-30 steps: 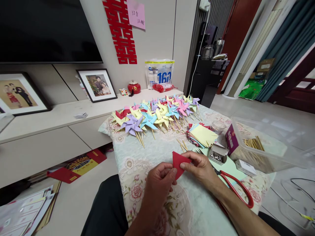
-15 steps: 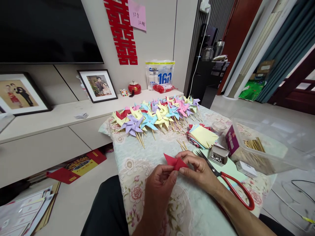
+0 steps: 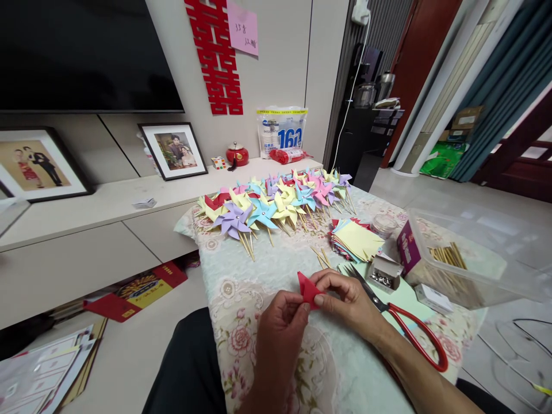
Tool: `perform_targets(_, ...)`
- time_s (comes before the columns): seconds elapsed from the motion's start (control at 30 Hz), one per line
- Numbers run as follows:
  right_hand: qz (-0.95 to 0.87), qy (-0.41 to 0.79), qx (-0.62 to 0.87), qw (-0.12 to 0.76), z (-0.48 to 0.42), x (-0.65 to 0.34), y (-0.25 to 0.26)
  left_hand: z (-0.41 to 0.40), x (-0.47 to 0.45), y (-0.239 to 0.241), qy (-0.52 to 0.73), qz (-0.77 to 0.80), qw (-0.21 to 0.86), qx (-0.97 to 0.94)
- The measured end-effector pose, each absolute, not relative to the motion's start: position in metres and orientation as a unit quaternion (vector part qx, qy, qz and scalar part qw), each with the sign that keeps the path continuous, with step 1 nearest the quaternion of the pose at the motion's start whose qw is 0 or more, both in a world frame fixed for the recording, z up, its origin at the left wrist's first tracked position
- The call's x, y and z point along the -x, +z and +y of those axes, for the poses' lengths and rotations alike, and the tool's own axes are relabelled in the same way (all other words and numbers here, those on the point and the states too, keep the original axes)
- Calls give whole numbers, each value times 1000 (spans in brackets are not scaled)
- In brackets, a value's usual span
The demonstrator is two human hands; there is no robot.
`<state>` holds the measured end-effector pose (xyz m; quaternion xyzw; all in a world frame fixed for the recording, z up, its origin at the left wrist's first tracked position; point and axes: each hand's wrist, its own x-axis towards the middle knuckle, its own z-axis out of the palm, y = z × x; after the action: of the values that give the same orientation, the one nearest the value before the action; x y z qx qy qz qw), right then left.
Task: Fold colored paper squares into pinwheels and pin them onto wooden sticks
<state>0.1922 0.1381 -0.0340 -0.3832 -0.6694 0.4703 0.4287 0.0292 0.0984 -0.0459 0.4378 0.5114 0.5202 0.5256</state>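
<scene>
A small folded piece of red paper (image 3: 309, 290) is held between both hands above the flowered tablecloth (image 3: 241, 336). My left hand (image 3: 282, 322) pinches its lower left side between thumb and fingers. On the right side my right hand (image 3: 345, 296) grips it, with the thumb pressed on the near face. Scissors with red handles (image 3: 416, 330) lie just right of my right hand, their blades pointing away to the left. Beyond the hands sits a stack of coloured paper squares (image 3: 357, 238), several with slits cut in from the corners.
Several paper pinwheels on sticks (image 3: 263, 213) cover the table's far side. A small open box of metal fasteners (image 3: 383, 273), a white box (image 3: 433, 297) and a clear bin of wooden sticks (image 3: 478, 287) stand at right. Loose sticks (image 3: 321, 257) lie past the hands.
The red paper has been turned or folded into a narrower, more upright shape. Both hands keep their hold, and they stay almost in place.
</scene>
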Motion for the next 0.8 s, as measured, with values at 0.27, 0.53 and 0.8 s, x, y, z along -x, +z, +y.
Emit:
perform_targets(0.27,-593,537,427,421,137,-192,-42,96,-31,-43,509,545,505,-435)
perform_targets(0.53,-550,578,413,439,139,-190,-43,98,-29,-45,486,556,501,-452)
perform_targets(0.8,-602,558,433,372,137,-191,-38,93,-31,-42,465,559,481,-490)
